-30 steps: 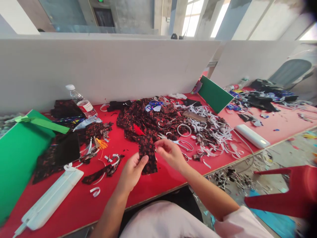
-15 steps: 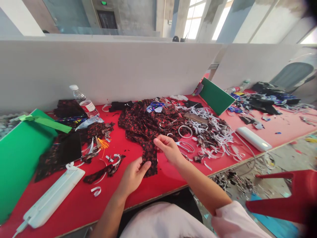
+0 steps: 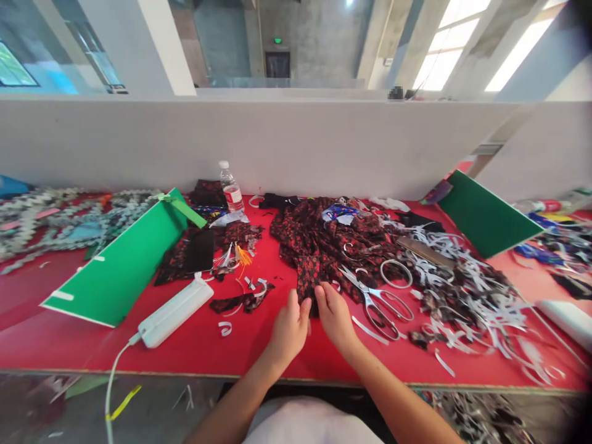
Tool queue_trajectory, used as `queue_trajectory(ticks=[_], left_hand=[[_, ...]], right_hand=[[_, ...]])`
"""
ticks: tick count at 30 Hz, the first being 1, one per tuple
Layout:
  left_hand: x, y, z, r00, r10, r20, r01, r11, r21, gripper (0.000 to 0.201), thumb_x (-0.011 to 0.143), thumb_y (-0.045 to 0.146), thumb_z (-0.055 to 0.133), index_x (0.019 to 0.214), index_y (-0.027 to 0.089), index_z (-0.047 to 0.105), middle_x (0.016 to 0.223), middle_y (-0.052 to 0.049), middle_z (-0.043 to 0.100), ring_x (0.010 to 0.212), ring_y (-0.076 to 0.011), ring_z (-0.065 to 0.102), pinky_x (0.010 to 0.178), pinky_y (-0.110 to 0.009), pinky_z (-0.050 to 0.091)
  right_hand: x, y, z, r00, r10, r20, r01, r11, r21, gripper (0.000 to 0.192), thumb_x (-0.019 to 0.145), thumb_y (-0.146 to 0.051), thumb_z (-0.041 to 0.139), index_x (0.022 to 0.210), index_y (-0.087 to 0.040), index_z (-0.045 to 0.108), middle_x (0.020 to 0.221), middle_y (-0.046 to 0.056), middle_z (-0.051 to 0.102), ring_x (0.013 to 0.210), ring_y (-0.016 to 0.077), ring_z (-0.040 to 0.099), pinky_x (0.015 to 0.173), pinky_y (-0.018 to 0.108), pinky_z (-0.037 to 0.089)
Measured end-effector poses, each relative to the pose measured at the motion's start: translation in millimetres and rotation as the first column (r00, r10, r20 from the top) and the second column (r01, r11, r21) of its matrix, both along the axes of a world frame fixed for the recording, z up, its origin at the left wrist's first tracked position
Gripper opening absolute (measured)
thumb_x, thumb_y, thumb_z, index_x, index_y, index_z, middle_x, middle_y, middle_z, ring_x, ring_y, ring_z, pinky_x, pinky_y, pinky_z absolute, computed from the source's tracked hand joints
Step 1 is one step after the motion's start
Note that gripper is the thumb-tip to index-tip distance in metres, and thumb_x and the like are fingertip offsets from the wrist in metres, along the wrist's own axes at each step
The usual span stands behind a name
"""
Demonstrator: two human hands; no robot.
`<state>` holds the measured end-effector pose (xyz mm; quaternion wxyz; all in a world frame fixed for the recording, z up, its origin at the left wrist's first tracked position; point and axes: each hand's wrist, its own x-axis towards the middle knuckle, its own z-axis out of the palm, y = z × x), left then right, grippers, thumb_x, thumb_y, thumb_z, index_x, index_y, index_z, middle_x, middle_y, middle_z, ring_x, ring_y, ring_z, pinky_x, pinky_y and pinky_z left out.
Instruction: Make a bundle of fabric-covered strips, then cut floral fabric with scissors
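Black fabric strip printed with red flowers (image 3: 308, 285) lies at the near middle of the long red tabletop (image 3: 259, 345), its far end running into the big heap of the same black-and-red cloth (image 3: 324, 237). On the left of the tabletop a green board (image 3: 120, 265) leans tilted, and a second green board (image 3: 485, 213) stands at the far right. Right of the heap spreads a tangle of white paper strips (image 3: 467, 296). A white oblong box with a cable (image 3: 176, 311) lies near the left board, and a black phone-like slab (image 3: 200, 250) rests just beyond it. Silver scissors (image 3: 377, 299) lie just right of the hands, blades pointing to the far left. A clear plastic water bottle with a red label (image 3: 230, 191) stands upright by the grey far partition (image 3: 296, 145). The left hand (image 3: 289, 327) and right hand (image 3: 335, 317) sit side by side, almost touching, each grip pinched on the near end of the strip, thumbs on top.
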<state>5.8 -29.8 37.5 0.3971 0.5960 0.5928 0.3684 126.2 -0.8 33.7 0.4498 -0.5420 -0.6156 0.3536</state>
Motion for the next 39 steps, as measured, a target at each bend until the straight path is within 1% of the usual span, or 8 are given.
queue_trajectory(ticks=[9, 12, 15, 18, 21, 31, 35, 39], left_hand=[[-16.6, 2.7, 11.3, 0.975, 0.146, -0.167, -0.097, 0.958, 0.271, 0.042, 0.088, 0.040, 0.031, 0.115, 0.012, 0.046, 0.096, -0.018, 0.066, 0.090, -0.0255, 0.063, 0.071, -0.033, 0.048], [-42.4, 2.2, 26.8, 0.985, 0.109, -0.137, -0.078, 0.974, 0.211, 0.037, 0.085, 0.044, 0.039, 0.101, 0.016, 0.056, 0.080, -0.011, 0.068, 0.077, -0.0229, 0.064, 0.065, -0.029, 0.046], [-69.4, 0.8, 42.5, 0.994, -0.049, -0.096, 0.056, 0.995, 0.079, 0.033, 0.081, 0.047, 0.046, 0.085, 0.018, 0.062, 0.065, -0.003, 0.064, 0.061, -0.0181, 0.059, 0.055, -0.024, 0.040], [-86.8, 0.8, 53.9, 0.985, -0.149, -0.090, 0.153, 0.988, 0.030, 0.032, 0.076, 0.047, 0.054, 0.080, 0.018, 0.066, 0.064, 0.000, 0.062, 0.059, -0.0156, 0.054, 0.053, -0.023, 0.036], [-91.9, 3.8, 60.3, 0.993, -0.094, -0.077, 0.099, 0.993, 0.057, 0.032, 0.075, 0.048, 0.055, 0.068, 0.018, 0.062, 0.053, 0.004, 0.050, 0.052, -0.0115, 0.044, 0.048, -0.021, 0.030], [-68.0, 19.1, 71.2, 0.978, 0.115, 0.175, -0.117, 0.993, -0.001, 0.041, 0.080, 0.056, 0.044, 0.077, 0.017, 0.057, 0.035, 0.008, 0.035, 0.030, -0.0083, 0.034, 0.034, -0.020, 0.023], [-57.9, 27.5, 65.7, 0.848, 0.020, 0.530, -0.078, 0.993, 0.087, 0.051, 0.077, 0.058, 0.048, 0.101, 0.015, 0.058, 0.048, 0.005, 0.048, 0.039, -0.0074, 0.041, 0.039, -0.018, 0.029], [-49.7, 34.0, 59.2, 0.771, -0.124, 0.625, 0.057, 0.990, 0.126, 0.038, 0.067, 0.046, 0.067, 0.088, 0.015, 0.062, 0.079, -0.004, 0.063, 0.072, -0.0125, 0.056, 0.067, -0.023, 0.044]], right_hand=[[-27.9, 10.7, 2.0, 1.000, 0.004, -0.005, -0.004, 0.993, 0.117, 0.040, 0.091, -0.047, 0.027, 0.067, -0.019, 0.042, 0.060, -0.002, 0.044, 0.056, 0.0117, 0.041, 0.052, 0.022, 0.034], [-12.5, 19.3, 22.4, 0.972, 0.104, 0.209, -0.130, 0.985, 0.112, 0.042, 0.090, -0.047, 0.033, 0.064, -0.019, 0.049, 0.054, -0.002, 0.045, 0.051, 0.0117, 0.041, 0.050, 0.023, 0.032], [5.1, 26.5, 56.4, 0.930, -0.089, 0.356, -0.037, 0.942, 0.335, 0.034, 0.088, -0.047, 0.042, 0.086, -0.018, 0.061, 0.077, 0.006, 0.058, 0.067, 0.0160, 0.051, 0.062, 0.026, 0.038], [8.4, 30.3, 79.7, 0.840, 0.088, 0.536, -0.358, 0.831, 0.425, 0.047, 0.078, -0.053, 0.055, 0.114, -0.022, 0.057, 0.110, 0.011, 0.057, 0.099, 0.0238, 0.050, 0.082, 0.032, 0.036], [-1.4, 29.2, 74.0, 0.715, 0.344, 0.609, -0.571, 0.790, 0.223, 0.034, 0.084, -0.051, 0.048, 0.086, -0.022, 0.065, 0.074, 0.005, 0.061, 0.071, 0.0174, 0.053, 0.065, 0.025, 0.034], [-15.9, 21.4, 23.2, 0.972, 0.229, -0.050, -0.231, 0.972, -0.033, 0.052, 0.081, -0.061, 0.041, 0.051, -0.019, 0.036, 0.047, -0.004, 0.033, 0.045, 0.0079, 0.025, 0.045, 0.023, 0.017], [-24.7, 17.3, 13.8, 0.770, 0.261, -0.582, -0.458, 0.861, -0.221, 0.052, 0.073, -0.067, 0.047, 0.053, -0.020, 0.038, 0.043, -0.006, 0.034, 0.038, 0.0073, 0.026, 0.040, 0.022, 0.023], [-32.4, 6.6, 7.0, 0.591, 0.332, -0.736, -0.660, 0.724, -0.203, 0.048, 0.075, -0.064, 0.046, 0.055, -0.020, 0.044, 0.036, -0.006, 0.035, 0.034, 0.0086, 0.030, 0.040, 0.023, 0.032]])
